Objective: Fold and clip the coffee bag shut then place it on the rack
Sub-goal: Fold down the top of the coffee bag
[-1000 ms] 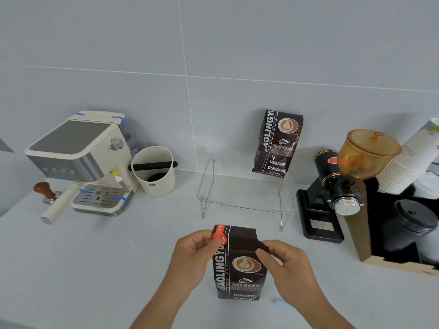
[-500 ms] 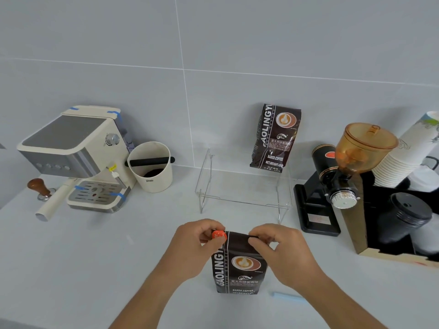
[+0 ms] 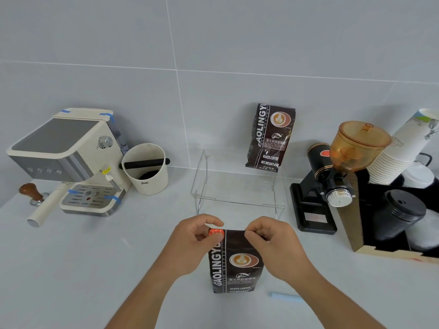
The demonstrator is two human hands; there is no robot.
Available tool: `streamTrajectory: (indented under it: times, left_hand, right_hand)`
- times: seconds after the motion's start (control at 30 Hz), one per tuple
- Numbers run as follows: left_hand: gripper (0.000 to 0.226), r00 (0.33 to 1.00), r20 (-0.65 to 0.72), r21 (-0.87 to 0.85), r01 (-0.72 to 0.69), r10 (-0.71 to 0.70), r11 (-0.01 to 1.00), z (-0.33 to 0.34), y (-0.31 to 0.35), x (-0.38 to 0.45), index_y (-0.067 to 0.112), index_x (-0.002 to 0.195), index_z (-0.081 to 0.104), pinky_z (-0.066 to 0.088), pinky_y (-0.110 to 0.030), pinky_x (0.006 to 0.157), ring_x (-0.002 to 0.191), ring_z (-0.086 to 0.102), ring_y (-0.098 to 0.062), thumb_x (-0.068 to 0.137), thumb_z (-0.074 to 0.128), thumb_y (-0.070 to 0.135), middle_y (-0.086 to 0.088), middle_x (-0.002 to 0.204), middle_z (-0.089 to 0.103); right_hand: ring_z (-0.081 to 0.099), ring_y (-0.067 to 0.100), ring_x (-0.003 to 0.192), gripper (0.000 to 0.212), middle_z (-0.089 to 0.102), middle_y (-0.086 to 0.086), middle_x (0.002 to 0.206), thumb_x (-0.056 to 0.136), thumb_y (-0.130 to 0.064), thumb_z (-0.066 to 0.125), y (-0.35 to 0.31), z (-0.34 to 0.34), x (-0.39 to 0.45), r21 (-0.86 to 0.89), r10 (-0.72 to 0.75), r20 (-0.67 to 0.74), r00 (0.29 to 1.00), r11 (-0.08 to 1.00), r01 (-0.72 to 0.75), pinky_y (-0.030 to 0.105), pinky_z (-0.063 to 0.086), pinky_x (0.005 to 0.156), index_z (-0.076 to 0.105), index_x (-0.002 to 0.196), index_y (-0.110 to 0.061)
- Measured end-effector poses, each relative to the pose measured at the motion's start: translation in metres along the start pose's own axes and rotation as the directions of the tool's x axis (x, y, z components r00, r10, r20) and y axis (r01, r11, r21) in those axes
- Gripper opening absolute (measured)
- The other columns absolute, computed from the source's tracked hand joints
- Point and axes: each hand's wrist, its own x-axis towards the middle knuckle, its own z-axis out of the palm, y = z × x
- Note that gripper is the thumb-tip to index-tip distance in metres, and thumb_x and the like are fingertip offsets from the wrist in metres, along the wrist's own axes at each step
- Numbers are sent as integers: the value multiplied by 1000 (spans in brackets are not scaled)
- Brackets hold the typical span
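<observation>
A dark brown coffee bag stands upright on the counter in front of me, its top folded down. My left hand pinches the bag's top left corner together with an orange clip. My right hand pinches the folded top right corner. Behind the bag stands a clear acrylic rack. A second, identical coffee bag leans against the wall on the rack's back right.
A cream espresso machine with a portafilter and tamper sits at left, a knock box beside it. A black grinder, stacked paper cups and lids in a box stand right. A pale blue strip lies near my right forearm.
Both hands rolled the bag's top edge downward, so the bag stands shorter now. The clip stayed at the top left corner. The view shifted slightly.
</observation>
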Motion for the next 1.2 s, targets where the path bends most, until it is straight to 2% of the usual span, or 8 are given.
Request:
streamTrajectory:
  times: [0.2,0.3,0.47,0.57,0.7,0.93,1.07,1.2]
  left_hand:
    - [33,1000,8,-1,5,-5,1000,5,-6,-1,41,84,73,55,-21,76,73,68,-4,74,79,10,15,76,74]
    - [44,1000,20,103,-17,15,995,5,-12,-4,50,89,67,56,-22,83,89,68,-9,70,83,14,10,90,72]
    - [37,999,43,200,-38,30,979,5,-17,-2,51,92,62,56,-23,84,94,66,-11,78,78,21,9,95,68]
    - [28,996,89,208,-47,29,977,4,-21,-1,45,94,66,55,-23,86,92,67,-10,82,73,21,5,95,68]
    - [18,989,132,252,-92,60,963,4,-25,0,40,89,70,54,-24,84,90,65,-10,86,67,22,7,92,66]
    - [15,972,187,323,-196,141,926,9,-17,8,24,98,75,48,-13,72,85,63,-2,90,62,19,15,88,70]
    - [16,970,222,339,-173,101,925,3,-18,12,25,100,75,48,-13,72,85,64,-4,90,63,20,18,84,70]
    - [20,969,233,317,-154,81,936,-4,-17,12,29,98,75,52,-14,76,89,66,2,90,62,15,35,82,70]
  right_hand:
    - [69,16,63,22,76,4,69,85,-4,68,-2,6,10,191,205,-7,979,961,-200,30,55,57,71,71,-20]
    - [69,19,64,20,75,9,70,86,-3,66,-2,6,14,207,246,27,969,947,-247,30,55,58,72,73,-17]
    - [70,18,67,20,75,-1,70,87,-10,63,5,4,19,78,252,135,958,961,-264,27,53,60,72,72,-19]
    - [71,13,80,8,77,-2,85,84,-24,65,8,-5,15,-84,180,258,949,983,-163,26,54,71,73,83,-23]
    - [60,7,94,20,67,-9,98,85,-23,65,15,-15,13,-347,-5,405,914,924,158,25,49,89,71,103,-29]
    - [57,13,79,18,63,-1,84,90,-21,59,19,-9,16,-372,-198,388,900,860,350,22,44,74,76,93,-17]
    - [64,5,79,9,68,-13,73,84,-21,70,23,-18,18,-289,-152,303,941,926,243,10,42,67,79,86,-19]
    - [63,-7,71,20,74,-17,87,94,-17,59,26,-32,19,-303,-217,448,867,876,376,6,43,65,75,106,-21]
